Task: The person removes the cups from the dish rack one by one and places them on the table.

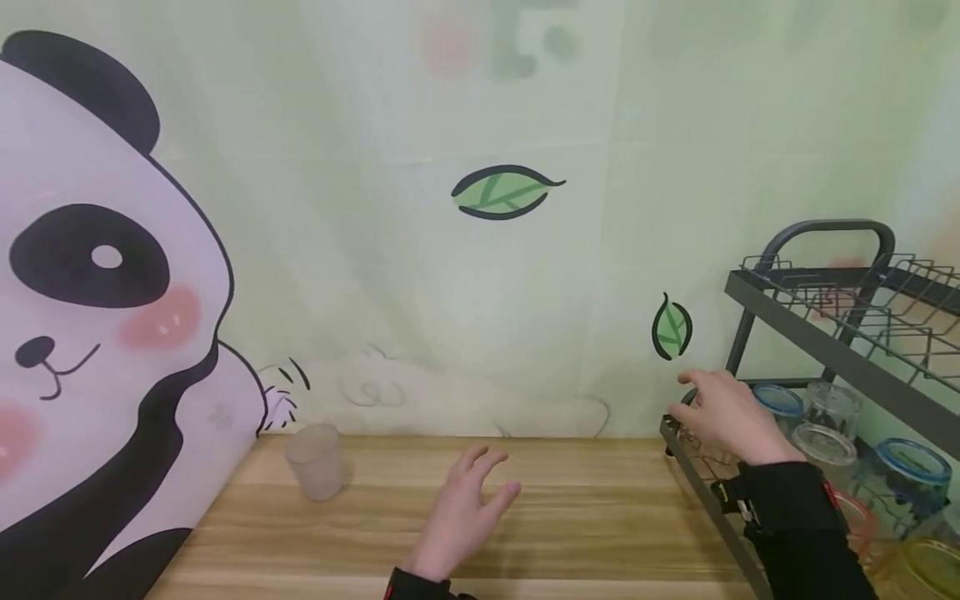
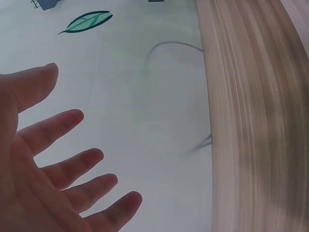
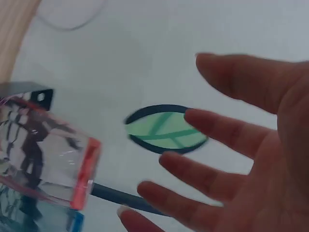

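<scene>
My left hand [image 1: 463, 510] hovers over the wooden table [image 1: 390, 550] with its fingers spread and relaxed, and holds nothing. The left wrist view shows its palm and separate fingers [image 2: 72, 166] against the pale backdrop. Over the far left end of the rack's lower shelf, my right hand [image 1: 729, 417] is raised with loosely bent fingers and nothing in its grasp. Near it in the right wrist view is a clear glass with a red rim [image 3: 53, 150]. A blue-rimmed glass [image 1: 778, 400] is close beside the hand in the head view. At the table's back left stands a frosted cup [image 1: 317, 467].
A dark two-tier metal rack [image 1: 832, 333] stands at the right, its upper wire shelf above the glasses. Several upside-down glasses fill the lower tier, among them a blue-rimmed one [image 1: 907, 475] and a yellow one [image 1: 930, 567]. A panda-printed curtain [image 1: 525, 317] hangs behind the table.
</scene>
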A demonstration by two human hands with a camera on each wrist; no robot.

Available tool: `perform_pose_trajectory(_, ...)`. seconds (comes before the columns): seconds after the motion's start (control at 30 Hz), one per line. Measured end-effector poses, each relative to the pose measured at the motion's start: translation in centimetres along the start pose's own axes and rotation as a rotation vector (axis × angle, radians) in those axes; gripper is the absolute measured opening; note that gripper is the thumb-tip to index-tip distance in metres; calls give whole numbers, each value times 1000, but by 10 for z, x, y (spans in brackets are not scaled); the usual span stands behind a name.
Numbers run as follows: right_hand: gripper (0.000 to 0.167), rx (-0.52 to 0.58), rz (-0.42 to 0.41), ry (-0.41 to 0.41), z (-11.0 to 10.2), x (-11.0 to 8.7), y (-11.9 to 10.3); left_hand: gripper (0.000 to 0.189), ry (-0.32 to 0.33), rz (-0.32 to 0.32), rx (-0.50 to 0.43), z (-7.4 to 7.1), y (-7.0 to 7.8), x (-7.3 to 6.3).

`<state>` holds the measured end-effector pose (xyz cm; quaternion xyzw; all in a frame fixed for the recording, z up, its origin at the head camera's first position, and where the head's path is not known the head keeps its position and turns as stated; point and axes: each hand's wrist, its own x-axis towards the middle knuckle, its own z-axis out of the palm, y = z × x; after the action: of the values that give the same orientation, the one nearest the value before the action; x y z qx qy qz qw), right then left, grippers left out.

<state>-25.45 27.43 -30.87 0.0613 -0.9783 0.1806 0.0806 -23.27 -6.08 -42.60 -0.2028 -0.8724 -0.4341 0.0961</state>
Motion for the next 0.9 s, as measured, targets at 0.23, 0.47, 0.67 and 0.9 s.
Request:
perform_pose_trajectory(0.23,49,-52,123,-105,-2,17,27,47,-13,-18,24,2,-2,0)
perform_pose_trajectory(0.47,63,-85,147,-195,3,24,50,44,-18,2,82,7,2,1)
perform_pose_trajectory(0.67,80,29,209,-179,11,28,60,44,-38,27,133,8,7,0)
perform_pose_trajectory(0.9,83,47,203,-136,21,30,69,45,-49,11,130,9,7,-2)
